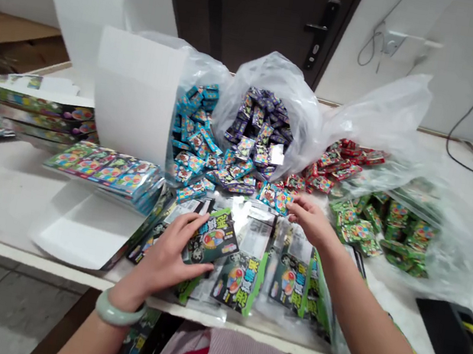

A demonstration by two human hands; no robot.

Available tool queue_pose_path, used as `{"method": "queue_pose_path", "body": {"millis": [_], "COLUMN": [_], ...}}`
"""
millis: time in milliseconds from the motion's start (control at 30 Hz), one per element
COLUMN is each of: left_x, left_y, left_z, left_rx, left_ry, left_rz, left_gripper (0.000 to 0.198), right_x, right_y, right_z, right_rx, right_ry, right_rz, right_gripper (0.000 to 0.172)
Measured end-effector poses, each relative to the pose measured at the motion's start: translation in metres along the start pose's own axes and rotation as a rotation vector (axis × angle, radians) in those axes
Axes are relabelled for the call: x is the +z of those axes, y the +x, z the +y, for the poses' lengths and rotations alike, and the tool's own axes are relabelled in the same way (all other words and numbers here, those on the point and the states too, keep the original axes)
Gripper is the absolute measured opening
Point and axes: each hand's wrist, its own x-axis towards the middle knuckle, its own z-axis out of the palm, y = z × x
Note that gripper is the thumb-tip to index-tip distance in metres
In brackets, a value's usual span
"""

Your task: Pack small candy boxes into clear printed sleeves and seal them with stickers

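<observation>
Left of our left hand (pixel 165 258), flat boxes (pixel 33 112) lie stacked. That hand, a jade bangle (pixel 118 312) on its wrist, curls around a dark green packet (pixel 214 238), holding it. Our right hand (pixel 311 220), fingers lightly spread, touches a blue packet (pixel 275 198); to its right, green packets (pixel 393 232) spill from a clear plastic bag (pixel 454 247).

The dark green packets (pixel 239 282) bear large pale stylized characters, but they can't be read clearly; print on the blue packets (pixel 189 160) and red packets (pixel 323 183) is too small to read.
</observation>
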Motion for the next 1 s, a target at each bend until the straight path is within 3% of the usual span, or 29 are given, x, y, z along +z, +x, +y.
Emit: {"method": "queue_pose_path", "body": {"millis": [133,267,433,500,600,733,867,1000], "left_x": [0.003,0.008,0.013,0.014,0.016,0.021,0.022,0.025], "left_y": [0.008,0.015,0.017,0.016,0.017,0.021,0.023,0.025], "left_z": [0.006,0.012,0.015,0.015,0.014,0.018,0.023,0.025], "left_rx": [0.014,0.024,0.043,0.043,0.043,0.084,0.103,0.122], "left_ry": [0.031,0.048,0.047,0.052,0.046,0.022,0.010,0.013], "left_rz": [-0.037,-0.063,-0.074,-0.073,-0.073,-0.098,-0.124,-0.162], "left_gripper": [0.084,0.083,0.083,0.082,0.082,0.083,0.085,0.089], "right_x": [-0.022,-0.037,-0.051,-0.052,-0.041,-0.015,-0.008,-0.026], "right_y": [-0.035,-0.052,-0.063,-0.071,-0.087,-0.102,-0.106,-0.111], "right_z": [0.016,0.041,0.068,0.069,0.061,0.052,0.051,0.031], "right_rx": [-0.007,-0.287,-0.550,-0.564,-0.456,-0.310,-0.339,-0.518], "right_ry": [0.052,-0.234,-0.627,-0.692,-0.764,-0.860,-0.768,-0.578], "right_rz": [-0.034,-0.020,-0.140,-0.137,-0.033,-0.009,0.051,0.030], "right_gripper": [0.033,0.014,0.036,0.044,0.039,0.066,0.042,0.036]}}
